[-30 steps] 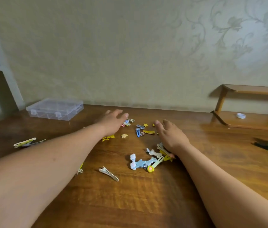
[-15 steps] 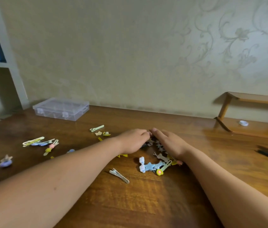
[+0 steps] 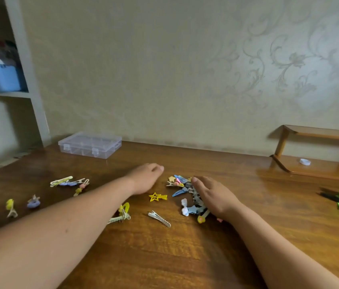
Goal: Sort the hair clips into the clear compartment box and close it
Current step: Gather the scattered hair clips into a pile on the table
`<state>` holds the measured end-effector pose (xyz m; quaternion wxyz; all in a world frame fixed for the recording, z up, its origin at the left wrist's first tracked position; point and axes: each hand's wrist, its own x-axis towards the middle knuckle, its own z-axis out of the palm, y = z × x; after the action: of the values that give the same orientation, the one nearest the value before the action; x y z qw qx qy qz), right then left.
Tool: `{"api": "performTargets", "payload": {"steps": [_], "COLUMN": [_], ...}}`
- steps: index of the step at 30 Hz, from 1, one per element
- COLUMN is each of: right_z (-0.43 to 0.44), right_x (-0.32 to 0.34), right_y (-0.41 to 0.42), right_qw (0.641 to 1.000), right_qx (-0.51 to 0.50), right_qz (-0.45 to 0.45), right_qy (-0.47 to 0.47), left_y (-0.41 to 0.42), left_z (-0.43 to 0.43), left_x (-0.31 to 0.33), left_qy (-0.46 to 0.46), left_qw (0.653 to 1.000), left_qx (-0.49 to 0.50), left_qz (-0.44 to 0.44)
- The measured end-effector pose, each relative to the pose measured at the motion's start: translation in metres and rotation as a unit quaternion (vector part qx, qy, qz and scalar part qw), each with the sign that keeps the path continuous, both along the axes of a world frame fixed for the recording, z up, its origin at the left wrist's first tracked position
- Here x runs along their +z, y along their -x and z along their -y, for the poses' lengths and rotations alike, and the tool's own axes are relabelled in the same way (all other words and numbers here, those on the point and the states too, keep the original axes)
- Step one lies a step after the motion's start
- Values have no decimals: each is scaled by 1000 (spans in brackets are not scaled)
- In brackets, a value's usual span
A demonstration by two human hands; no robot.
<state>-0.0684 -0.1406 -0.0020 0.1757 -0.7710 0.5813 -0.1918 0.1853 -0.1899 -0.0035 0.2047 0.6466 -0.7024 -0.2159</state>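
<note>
A: Wooden surface (image 3: 164,257), patterned wall. Clear compartment box (image 3: 90,144) far left, lid shut, nothing sorted yet. Loose hair clips (image 3: 69,181) left of the arms.

B: Hands?

A: Left hand (image 3: 146,177) flat, fingers loose, holding nothing. Right hand (image 3: 213,197) spread beside the main clip pile (image 3: 187,195), empty too.

B: Handling?

A: Light, stiff, slippery; pinch each by its long edge.

B: Change?

A: Hands were pressed together over the pile; now apart.

A home room: floral wallpaper (image 3: 268,69), wooden table (image 3: 164,257), white shelf unit (image 3: 29,80) alongside.
</note>
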Motion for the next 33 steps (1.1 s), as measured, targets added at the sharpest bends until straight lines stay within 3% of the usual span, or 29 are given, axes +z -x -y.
{"api": "performTargets", "payload": {"steps": [10,14,18,21,23,27,33], "right_z": [10,9,11,7,3,-5,-10], "right_x": [-4,-4,-10,-8,-7,-6,-9], "right_y": [-6,-4,6,6,3,-1,-9], "right_qw": [999,999,993,993,996,998,999], "right_qx": [-1,24,10,14,21,36,44], "right_qz": [37,32,116,115,85,44,22], "right_qy": [16,2,-13,-8,0,10,23], "left_y": [50,45,37,18,3,-29,-22], "left_z": [-32,-36,-52,-71,-91,-137,-145], "left_x": [4,8,25,34,34,16,-6], "left_qy": [-27,-35,-12,23,47,123,11], "left_qw": [990,985,987,991,993,992,994], "left_qx": [-116,-109,-93,-63,-34,15,27], "left_qz": [-77,-133,-127,-119,-101,33,102]}}
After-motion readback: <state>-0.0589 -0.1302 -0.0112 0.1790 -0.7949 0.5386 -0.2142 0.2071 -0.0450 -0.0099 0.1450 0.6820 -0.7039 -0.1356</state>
